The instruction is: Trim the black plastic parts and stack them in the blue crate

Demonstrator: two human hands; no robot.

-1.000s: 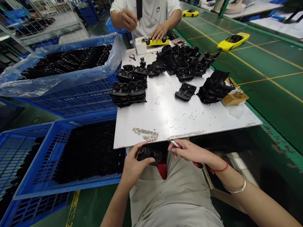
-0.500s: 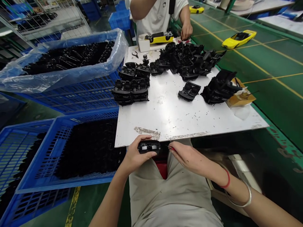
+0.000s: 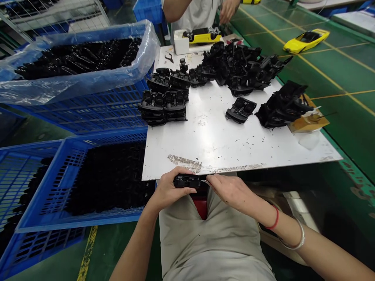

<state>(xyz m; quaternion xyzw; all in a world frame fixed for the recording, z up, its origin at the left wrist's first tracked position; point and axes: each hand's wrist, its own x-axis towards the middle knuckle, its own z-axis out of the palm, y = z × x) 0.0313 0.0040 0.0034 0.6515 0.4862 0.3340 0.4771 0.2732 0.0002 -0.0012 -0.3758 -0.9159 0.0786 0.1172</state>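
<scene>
Just below the table's front edge, my left hand [image 3: 168,192] grips a black plastic toy-car interior part [image 3: 186,181], thumb beneath and fingers over its top. My right hand [image 3: 227,189] is closed round a small thin tool [image 3: 205,182]. Its narrow metallic tip reaches the right end of the black part; whether the two touch I cannot tell. Most of the tool is hidden by my fingers, so its exact kind does not show.
The white table [image 3: 211,136] bears stacked black car interiors [image 3: 164,105], a larger black heap [image 3: 240,66], and one single interior [image 3: 241,110]. Blue crates [image 3: 96,222] of black parts stand left. A co-worker [image 3: 195,17] sits opposite; a yellow toy car [image 3: 306,41] rests on the green conveyor.
The black part has turned in my left hand and shows a different face. My right hand has brought the tool's tip closer to the part's right end. The view has shifted slightly.
</scene>
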